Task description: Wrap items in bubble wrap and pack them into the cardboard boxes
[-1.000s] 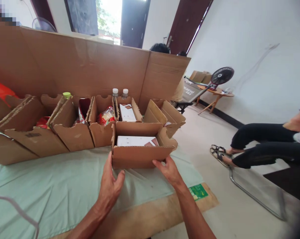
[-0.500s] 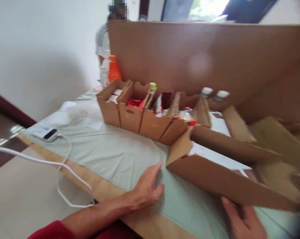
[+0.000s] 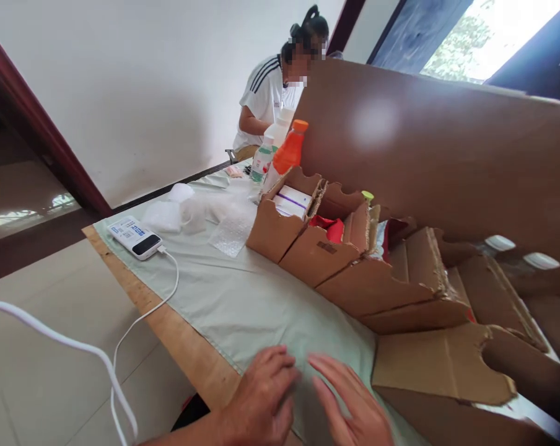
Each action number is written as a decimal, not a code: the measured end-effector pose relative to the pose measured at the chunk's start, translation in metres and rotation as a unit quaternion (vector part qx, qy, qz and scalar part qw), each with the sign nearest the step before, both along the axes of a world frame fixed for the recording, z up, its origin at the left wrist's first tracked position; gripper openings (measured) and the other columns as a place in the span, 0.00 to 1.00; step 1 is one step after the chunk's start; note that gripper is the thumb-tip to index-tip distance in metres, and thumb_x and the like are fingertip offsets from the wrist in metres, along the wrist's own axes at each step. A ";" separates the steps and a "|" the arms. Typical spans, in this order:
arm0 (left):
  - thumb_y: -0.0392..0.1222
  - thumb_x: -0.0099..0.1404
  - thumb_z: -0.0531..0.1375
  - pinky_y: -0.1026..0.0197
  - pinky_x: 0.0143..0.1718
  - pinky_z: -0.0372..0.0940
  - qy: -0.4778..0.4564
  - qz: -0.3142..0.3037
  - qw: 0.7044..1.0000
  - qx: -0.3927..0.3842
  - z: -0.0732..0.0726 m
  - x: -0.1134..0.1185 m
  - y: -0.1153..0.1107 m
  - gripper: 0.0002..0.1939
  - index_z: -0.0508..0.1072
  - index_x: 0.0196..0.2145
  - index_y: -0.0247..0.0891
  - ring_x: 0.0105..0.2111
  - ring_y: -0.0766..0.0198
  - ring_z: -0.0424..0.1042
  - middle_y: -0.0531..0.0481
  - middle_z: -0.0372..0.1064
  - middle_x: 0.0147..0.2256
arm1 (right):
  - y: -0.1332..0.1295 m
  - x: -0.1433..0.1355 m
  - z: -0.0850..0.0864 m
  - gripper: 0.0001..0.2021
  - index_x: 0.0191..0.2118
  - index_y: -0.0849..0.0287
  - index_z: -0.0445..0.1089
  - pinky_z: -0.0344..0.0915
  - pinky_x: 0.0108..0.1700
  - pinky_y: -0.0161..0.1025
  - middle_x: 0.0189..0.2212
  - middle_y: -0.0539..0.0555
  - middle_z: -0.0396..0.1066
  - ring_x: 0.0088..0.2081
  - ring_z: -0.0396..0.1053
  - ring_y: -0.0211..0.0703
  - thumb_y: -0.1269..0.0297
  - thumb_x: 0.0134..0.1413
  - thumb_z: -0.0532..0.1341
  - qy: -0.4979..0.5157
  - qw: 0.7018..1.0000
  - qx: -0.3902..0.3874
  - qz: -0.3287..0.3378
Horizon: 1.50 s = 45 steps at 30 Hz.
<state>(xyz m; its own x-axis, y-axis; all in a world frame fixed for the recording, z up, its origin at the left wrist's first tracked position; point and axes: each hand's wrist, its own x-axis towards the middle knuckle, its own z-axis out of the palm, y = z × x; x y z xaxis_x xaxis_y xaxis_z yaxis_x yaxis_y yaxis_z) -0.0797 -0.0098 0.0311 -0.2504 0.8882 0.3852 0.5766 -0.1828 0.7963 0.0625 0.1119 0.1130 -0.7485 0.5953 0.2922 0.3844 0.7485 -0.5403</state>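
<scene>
My left hand [image 3: 266, 390] hovers over the near part of the green cloth [image 3: 224, 291], its fingers loosely curled and apart, holding nothing. Just to its right, my right hand [image 3: 347, 399] has its fingers stretched out, slightly blurred, also with nothing in it. The two hands are close but do not touch. Right of them stands an open cardboard box [image 3: 438, 365]. Behind it runs a row of cardboard bins; one holds a white box [image 3: 292, 201], another a red packet [image 3: 329, 228].
A white power bank [image 3: 134, 237] with a cable lies at the left, near bubble wrap [image 3: 233, 229]. An orange bottle [image 3: 290, 148] stands behind the bins. A tall cardboard panel [image 3: 428, 136] rises at the back. A person in a white shirt [image 3: 264, 87] is beyond the table.
The view has turned left and tilted. My right hand has left the front edge of the cardboard box and is now beside my left hand.
</scene>
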 end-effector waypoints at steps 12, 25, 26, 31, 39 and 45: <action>0.37 0.59 0.61 0.48 0.44 0.69 0.101 -0.010 0.992 0.078 -0.071 0.018 0.030 0.13 0.76 0.43 0.38 0.42 0.49 0.74 0.40 0.77 0.38 | 0.026 -0.304 -0.009 0.14 0.47 0.66 0.75 0.65 0.46 0.44 0.45 0.68 0.76 0.47 0.73 0.53 0.78 0.64 0.53 -0.293 0.925 0.210 0.121; 0.29 0.62 0.55 0.49 0.51 0.72 -0.019 0.126 0.980 0.154 0.012 -0.059 -0.035 0.18 0.74 0.47 0.40 0.47 0.54 0.77 0.42 0.78 0.44 | 0.037 -0.097 0.012 0.14 0.48 0.53 0.77 0.60 0.51 0.50 0.46 0.55 0.80 0.47 0.73 0.53 0.73 0.57 0.63 -0.269 0.931 0.159 0.188; 0.29 0.62 0.56 0.48 0.50 0.73 -0.010 0.155 0.978 0.137 0.017 -0.067 -0.037 0.17 0.74 0.47 0.40 0.48 0.53 0.77 0.41 0.78 0.46 | 0.037 -0.093 0.018 0.18 0.53 0.52 0.74 0.60 0.54 0.52 0.49 0.54 0.79 0.49 0.73 0.53 0.71 0.57 0.65 -0.257 0.935 0.133 0.206; 0.29 0.61 0.58 0.38 0.55 0.70 0.036 0.234 0.971 0.043 0.020 -0.082 -0.029 0.18 0.76 0.47 0.41 0.58 0.45 0.70 0.36 0.70 0.57 | 0.031 -0.156 0.059 0.14 0.52 0.52 0.76 0.64 0.57 0.50 0.54 0.55 0.76 0.54 0.72 0.50 0.68 0.64 0.59 -0.214 0.949 0.122 0.197; 0.27 0.56 0.58 0.31 0.59 0.66 0.054 0.226 0.972 -0.013 0.001 -0.086 -0.020 0.21 0.75 0.48 0.38 0.65 0.39 0.62 0.33 0.65 0.61 | 0.046 -0.346 0.065 0.16 0.43 0.63 0.80 0.55 0.65 0.57 0.63 0.68 0.68 0.69 0.57 0.60 0.81 0.59 0.56 -0.288 0.866 0.346 0.216; 0.26 0.58 0.56 0.36 0.57 0.69 0.029 0.235 0.970 0.046 -0.004 -0.086 -0.020 0.22 0.74 0.48 0.39 0.63 0.42 0.65 0.34 0.68 0.59 | 0.059 -0.349 0.101 0.18 0.58 0.66 0.72 0.59 0.61 0.57 0.61 0.67 0.70 0.63 0.65 0.60 0.73 0.64 0.56 -0.140 0.934 0.291 0.152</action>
<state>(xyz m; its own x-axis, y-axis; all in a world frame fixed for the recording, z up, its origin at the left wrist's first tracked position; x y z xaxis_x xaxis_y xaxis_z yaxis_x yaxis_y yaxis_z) -0.1661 -0.0296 0.0273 -0.5947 0.6426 0.4830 0.6574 0.0429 0.7523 -0.2868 0.1705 0.2142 -0.9526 0.1437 0.2681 0.1714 0.9817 0.0829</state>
